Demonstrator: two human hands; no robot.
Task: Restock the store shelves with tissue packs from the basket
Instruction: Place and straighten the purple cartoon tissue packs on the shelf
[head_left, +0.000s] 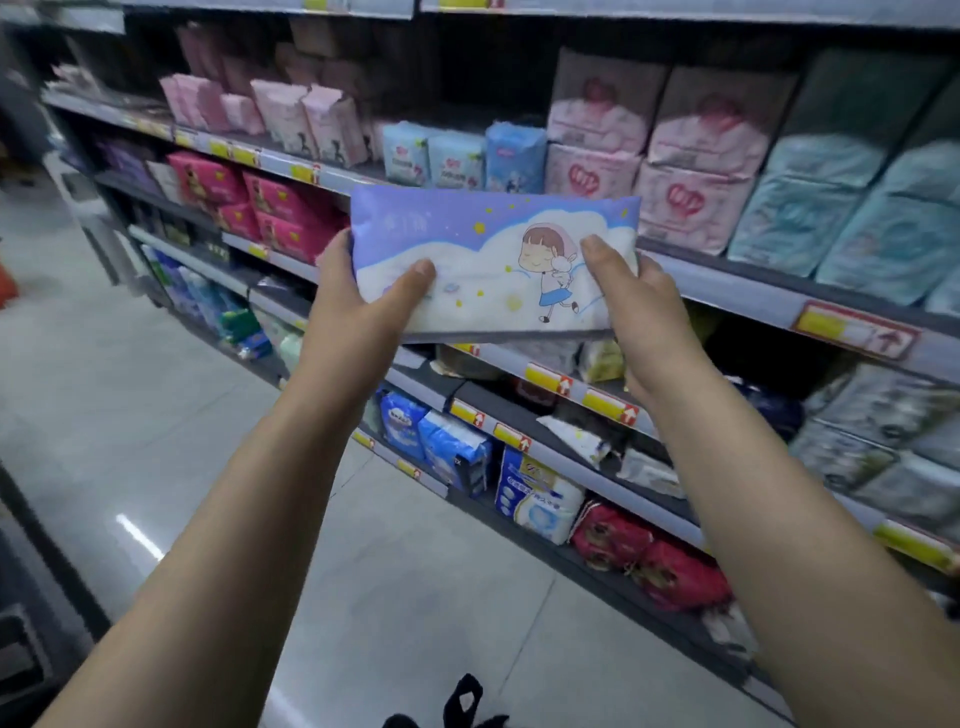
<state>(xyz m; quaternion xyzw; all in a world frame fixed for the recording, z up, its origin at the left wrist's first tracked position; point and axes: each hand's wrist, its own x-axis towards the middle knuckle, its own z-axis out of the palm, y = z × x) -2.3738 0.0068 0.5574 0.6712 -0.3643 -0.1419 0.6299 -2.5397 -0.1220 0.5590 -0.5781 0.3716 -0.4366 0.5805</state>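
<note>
Purple-and-white tissue pack (493, 260) with a cartoon girl on it is held up in front of the store shelves (727, 291), left hand (358, 306) and right hand (639, 312) each clamped on an end, thumbs on top, pink packs (280, 213) stacked off to the left.

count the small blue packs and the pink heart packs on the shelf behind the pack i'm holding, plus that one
small blue packs: 3
pink heart packs, fronts in view: 4
purple and white pack, the held one: 1
total: 8
</note>
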